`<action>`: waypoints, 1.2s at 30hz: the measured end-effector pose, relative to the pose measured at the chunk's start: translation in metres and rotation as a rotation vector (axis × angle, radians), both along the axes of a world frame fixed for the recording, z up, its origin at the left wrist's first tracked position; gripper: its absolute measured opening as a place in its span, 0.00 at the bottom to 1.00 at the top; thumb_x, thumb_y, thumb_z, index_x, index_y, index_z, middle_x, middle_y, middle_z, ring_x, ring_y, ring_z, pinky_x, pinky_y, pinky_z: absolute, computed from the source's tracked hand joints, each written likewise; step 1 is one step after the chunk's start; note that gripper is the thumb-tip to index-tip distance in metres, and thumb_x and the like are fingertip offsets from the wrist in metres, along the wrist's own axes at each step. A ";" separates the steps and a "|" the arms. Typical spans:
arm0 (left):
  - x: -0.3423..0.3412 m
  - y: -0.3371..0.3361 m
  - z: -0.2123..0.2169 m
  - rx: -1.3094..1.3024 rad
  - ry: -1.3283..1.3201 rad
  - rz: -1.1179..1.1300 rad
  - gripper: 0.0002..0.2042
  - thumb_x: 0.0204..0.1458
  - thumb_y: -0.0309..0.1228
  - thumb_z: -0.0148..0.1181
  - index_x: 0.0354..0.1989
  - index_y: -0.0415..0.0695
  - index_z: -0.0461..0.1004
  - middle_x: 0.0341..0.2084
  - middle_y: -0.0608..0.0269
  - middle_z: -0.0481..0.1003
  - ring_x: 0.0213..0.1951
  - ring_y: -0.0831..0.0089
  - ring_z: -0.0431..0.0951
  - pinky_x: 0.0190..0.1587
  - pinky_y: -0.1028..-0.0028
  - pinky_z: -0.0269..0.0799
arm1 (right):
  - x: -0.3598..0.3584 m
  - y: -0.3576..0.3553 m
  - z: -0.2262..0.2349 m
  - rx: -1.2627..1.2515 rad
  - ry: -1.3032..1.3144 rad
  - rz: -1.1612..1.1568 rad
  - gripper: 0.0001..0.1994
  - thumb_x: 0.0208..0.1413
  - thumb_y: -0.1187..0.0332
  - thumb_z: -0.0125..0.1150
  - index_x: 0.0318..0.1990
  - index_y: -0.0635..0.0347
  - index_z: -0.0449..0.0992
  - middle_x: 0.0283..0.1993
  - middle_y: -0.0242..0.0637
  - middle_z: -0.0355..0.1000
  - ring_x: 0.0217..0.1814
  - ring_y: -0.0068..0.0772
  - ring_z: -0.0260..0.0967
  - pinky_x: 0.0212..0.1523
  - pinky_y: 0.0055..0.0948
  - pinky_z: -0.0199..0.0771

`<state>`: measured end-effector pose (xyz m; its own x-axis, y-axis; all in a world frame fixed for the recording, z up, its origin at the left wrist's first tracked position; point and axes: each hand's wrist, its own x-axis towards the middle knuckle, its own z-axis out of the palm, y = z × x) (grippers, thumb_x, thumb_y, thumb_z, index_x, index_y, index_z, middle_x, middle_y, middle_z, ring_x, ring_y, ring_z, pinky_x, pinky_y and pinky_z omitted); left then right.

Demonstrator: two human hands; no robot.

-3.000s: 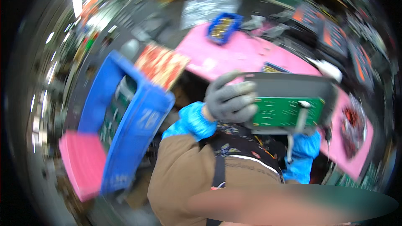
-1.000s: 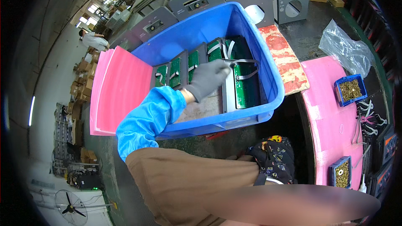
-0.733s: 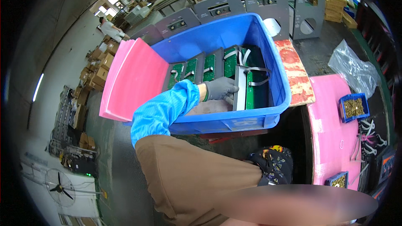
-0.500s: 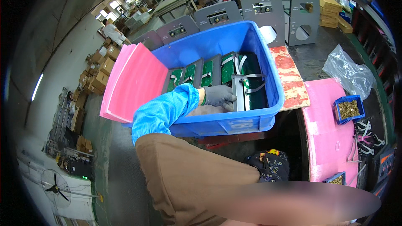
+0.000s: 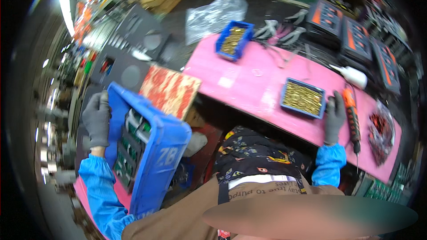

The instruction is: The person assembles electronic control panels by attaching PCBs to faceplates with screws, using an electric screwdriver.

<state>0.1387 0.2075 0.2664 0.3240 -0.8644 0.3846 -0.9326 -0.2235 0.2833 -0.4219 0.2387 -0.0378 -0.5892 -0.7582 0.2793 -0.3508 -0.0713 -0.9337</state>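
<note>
My left hand (image 5: 96, 121), in a grey glove with a blue sleeve, is at the blue bin (image 5: 162, 160), above its far left side, fingers stretched out and holding nothing. Inside the bin stand several dark panels with green circuit boards (image 5: 126, 162). On the right, my gloved right hand (image 5: 335, 120) is over the pink bench mat (image 5: 267, 100), between a small blue tray of brass-coloured screws (image 5: 303, 98) and an orange-and-black electric screwdriver (image 5: 351, 113). Its fingers are extended and apart from the screwdriver.
A second screw tray (image 5: 234, 41) and a clear plastic bag (image 5: 215, 14) lie farther back. Right of the screwdriver are a bag of red-and-black parts (image 5: 380, 133) and a white bottle (image 5: 353, 77). Dark devices (image 5: 356, 38) stand behind. A red-patched board (image 5: 170, 91) adjoins the bin.
The view has swung right toward the bench. My left hand has let go of the metal piece with a ribbon cable and come up from the boards. My right hand has come into view.
</note>
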 end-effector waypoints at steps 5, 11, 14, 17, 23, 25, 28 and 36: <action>-0.154 -0.068 -0.044 -0.174 -0.460 -0.925 0.09 0.56 0.34 0.53 0.42 0.50 0.76 0.25 0.58 0.76 0.24 0.68 0.77 0.23 0.69 0.68 | 0.000 0.015 0.011 -0.026 0.210 -0.063 0.16 0.58 0.70 0.54 0.53 0.62 0.72 0.45 0.43 0.75 0.44 0.30 0.74 0.44 0.27 0.73; -0.275 -0.104 -0.122 0.060 -0.988 -1.511 0.18 0.52 0.34 0.52 0.53 0.54 0.66 0.19 0.70 0.71 0.23 0.70 0.75 0.19 0.66 0.66 | 0.000 0.088 0.053 -0.061 0.312 -0.112 0.15 0.55 0.75 0.56 0.51 0.63 0.72 0.39 0.40 0.76 0.41 0.31 0.75 0.43 0.26 0.73; -0.317 -0.130 -0.152 -0.054 -0.870 -1.546 0.16 0.53 0.34 0.53 0.51 0.54 0.67 0.19 0.68 0.71 0.23 0.68 0.75 0.19 0.64 0.67 | -0.032 0.133 0.079 -0.013 0.360 -0.259 0.15 0.56 0.74 0.56 0.52 0.63 0.72 0.40 0.38 0.75 0.43 0.29 0.73 0.44 0.26 0.73; -0.361 -0.142 -0.176 -0.152 -0.562 -1.528 0.15 0.53 0.34 0.54 0.50 0.53 0.69 0.20 0.66 0.73 0.24 0.67 0.76 0.22 0.64 0.69 | -0.061 0.152 0.107 0.024 0.296 -0.400 0.13 0.57 0.74 0.56 0.50 0.63 0.73 0.42 0.41 0.75 0.45 0.30 0.74 0.45 0.27 0.73; -0.428 -0.166 -0.198 -0.079 0.163 -1.262 0.14 0.53 0.37 0.55 0.46 0.49 0.73 0.33 0.57 0.78 0.36 0.58 0.78 0.38 0.65 0.72 | -0.076 0.155 0.122 -0.005 0.473 -0.397 0.14 0.59 0.75 0.53 0.52 0.63 0.71 0.42 0.40 0.75 0.45 0.28 0.74 0.45 0.26 0.72; -0.442 -0.198 -0.195 0.006 0.246 -1.100 0.19 0.52 0.41 0.56 0.50 0.47 0.73 0.40 0.54 0.77 0.43 0.58 0.77 0.47 0.65 0.70 | -0.056 0.160 0.128 -0.013 0.414 -0.337 0.14 0.59 0.76 0.52 0.53 0.65 0.71 0.43 0.41 0.75 0.46 0.28 0.73 0.46 0.26 0.71; -0.465 -0.241 -0.184 0.083 0.369 -0.913 0.23 0.50 0.45 0.56 0.50 0.43 0.73 0.45 0.49 0.75 0.48 0.56 0.76 0.51 0.65 0.69 | -0.029 0.182 0.119 0.025 0.214 -0.330 0.16 0.58 0.76 0.52 0.54 0.66 0.71 0.44 0.41 0.74 0.46 0.27 0.72 0.46 0.26 0.71; -0.516 -0.311 -0.206 0.395 0.140 -1.161 0.20 0.43 0.33 0.64 0.46 0.41 0.74 0.33 0.54 0.76 0.38 0.63 0.77 0.34 0.64 0.75 | 0.002 0.259 0.090 0.122 -0.032 -0.643 0.16 0.59 0.72 0.51 0.54 0.67 0.70 0.47 0.42 0.73 0.49 0.30 0.70 0.50 0.29 0.69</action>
